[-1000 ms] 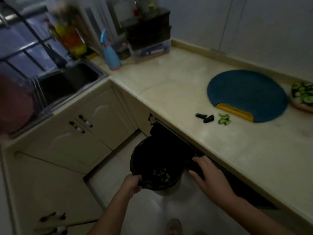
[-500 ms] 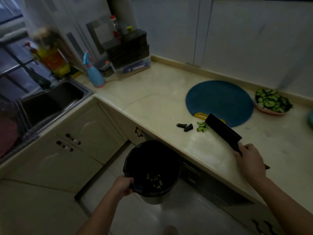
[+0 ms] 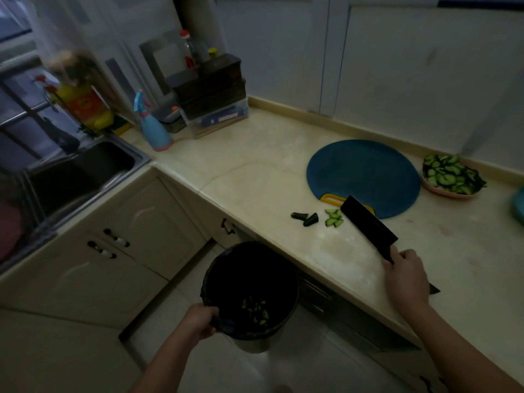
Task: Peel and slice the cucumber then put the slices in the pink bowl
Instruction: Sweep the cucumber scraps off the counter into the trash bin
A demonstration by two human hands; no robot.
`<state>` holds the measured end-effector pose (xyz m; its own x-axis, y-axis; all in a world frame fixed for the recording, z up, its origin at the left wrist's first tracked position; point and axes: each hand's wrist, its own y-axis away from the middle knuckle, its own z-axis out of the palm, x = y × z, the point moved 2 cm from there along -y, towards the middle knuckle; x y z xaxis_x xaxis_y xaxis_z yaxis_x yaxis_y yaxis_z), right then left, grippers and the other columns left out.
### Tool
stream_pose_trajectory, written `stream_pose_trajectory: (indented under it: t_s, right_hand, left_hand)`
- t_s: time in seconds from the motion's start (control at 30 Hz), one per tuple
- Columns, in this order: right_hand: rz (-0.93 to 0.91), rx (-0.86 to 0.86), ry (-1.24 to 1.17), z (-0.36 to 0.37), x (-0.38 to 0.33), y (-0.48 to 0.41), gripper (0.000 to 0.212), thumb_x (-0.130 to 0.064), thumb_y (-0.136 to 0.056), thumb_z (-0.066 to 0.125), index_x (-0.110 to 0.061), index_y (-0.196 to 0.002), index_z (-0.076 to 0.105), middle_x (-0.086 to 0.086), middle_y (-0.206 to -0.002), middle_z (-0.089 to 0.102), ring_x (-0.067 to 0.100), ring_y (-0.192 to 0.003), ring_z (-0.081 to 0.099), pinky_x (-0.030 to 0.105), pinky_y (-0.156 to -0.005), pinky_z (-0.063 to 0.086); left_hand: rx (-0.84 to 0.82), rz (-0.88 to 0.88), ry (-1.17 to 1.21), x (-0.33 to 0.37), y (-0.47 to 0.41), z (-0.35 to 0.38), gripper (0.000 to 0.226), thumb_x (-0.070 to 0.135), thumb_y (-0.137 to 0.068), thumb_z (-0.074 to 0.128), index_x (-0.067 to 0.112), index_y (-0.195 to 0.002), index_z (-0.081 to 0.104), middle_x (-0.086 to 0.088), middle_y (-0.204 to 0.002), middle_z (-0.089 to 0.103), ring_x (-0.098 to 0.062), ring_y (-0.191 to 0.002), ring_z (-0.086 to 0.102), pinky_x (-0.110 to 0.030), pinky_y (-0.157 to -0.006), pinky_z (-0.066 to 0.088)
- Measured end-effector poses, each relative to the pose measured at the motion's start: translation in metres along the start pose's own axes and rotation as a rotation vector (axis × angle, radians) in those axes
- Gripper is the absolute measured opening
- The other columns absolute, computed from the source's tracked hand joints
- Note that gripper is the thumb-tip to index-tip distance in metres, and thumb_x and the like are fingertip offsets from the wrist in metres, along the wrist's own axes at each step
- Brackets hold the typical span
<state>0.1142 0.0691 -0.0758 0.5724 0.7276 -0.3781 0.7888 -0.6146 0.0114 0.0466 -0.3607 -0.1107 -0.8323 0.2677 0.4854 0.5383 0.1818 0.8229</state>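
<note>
— So, where are the slices (image 3: 449, 174) sitting?
— In the pink bowl (image 3: 450, 195), beside the blue board (image 3: 363, 171). My left fingers (image 3: 211, 313) are gripping the bin (image 3: 249, 343) rim; my right fingers (image 3: 408, 255) are clenching the knife (image 3: 368, 226) (blade pointing at the scraps (image 3: 334, 218)).
— And now?
— I'm thinking of sweeping them slowly to the edge, bin directly underneath. The cream worktop (image 3: 255, 165) is running past the sink (image 3: 141, 157); the kitchen is looking dim.

You're in a home kitchen: a steel sink (image 3: 85, 171) set in the pale corner surface (image 3: 269, 154), cream cabinet doors (image 3: 136, 231) beneath, a spray bottle (image 3: 154, 131), a round blue cutting board (image 3: 363, 171), sliced cucumber (image 3: 448, 174) in a pink bowl (image 3: 442, 192)
</note>
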Motion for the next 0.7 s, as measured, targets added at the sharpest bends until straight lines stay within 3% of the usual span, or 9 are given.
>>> stream_pose_trajectory:
  t_s: [0.23, 0.33, 0.57, 0.7]
  right_hand:
    - [0.023, 0.017, -0.007, 0.002, 0.001, 0.007, 0.038, -0.005, -0.09, 0.054, 0.001, -0.127, 0.052, 0.023, -0.096, 0.052, 0.035, -0.084, 0.052, 0.031, -0.061, 0.037]
    - [0.016, -0.026, 0.019, 0.007, -0.008, 0.007, 0.037, -0.005, -0.091, 0.05, 0.001, -0.127, 0.051, 0.021, -0.096, 0.049, 0.034, -0.084, 0.049, 0.031, -0.062, 0.037]
    - [-0.046, -0.096, 0.009, 0.018, -0.032, 0.009, 0.046, 0.006, -0.087, 0.046, 0.003, -0.133, 0.043, 0.025, -0.104, 0.047, 0.036, -0.096, 0.044, 0.039, -0.075, 0.042]
    - [-0.107, -0.136, 0.024, 0.022, -0.049, 0.003, 0.048, 0.004, -0.089, 0.042, 0.001, -0.136, 0.04, 0.023, -0.111, 0.047, 0.035, -0.102, 0.042, 0.04, -0.081, 0.042]
  left_hand:
    - [-0.004, -0.001, -0.003, 0.001, 0.003, 0.001, 0.008, -0.009, -0.081, 0.052, 0.0, -0.079, 0.05, -0.009, -0.056, 0.046, -0.021, -0.04, 0.041, -0.024, -0.044, 0.037]
    - [-0.016, -0.009, 0.007, 0.001, 0.003, 0.001, 0.008, -0.008, -0.079, 0.053, -0.003, -0.086, 0.053, -0.014, -0.064, 0.051, -0.024, -0.049, 0.047, -0.031, -0.054, 0.039]
    - [-0.021, 0.042, -0.056, 0.009, 0.016, 0.003, 0.017, -0.007, -0.084, 0.051, 0.004, -0.071, 0.048, -0.007, -0.053, 0.046, -0.015, -0.033, 0.042, -0.02, -0.039, 0.034]
    - [-0.034, 0.053, -0.108, 0.01, 0.019, 0.003, 0.007, -0.005, -0.082, 0.053, 0.002, -0.08, 0.054, -0.008, -0.057, 0.05, -0.016, -0.037, 0.046, -0.019, -0.04, 0.035]
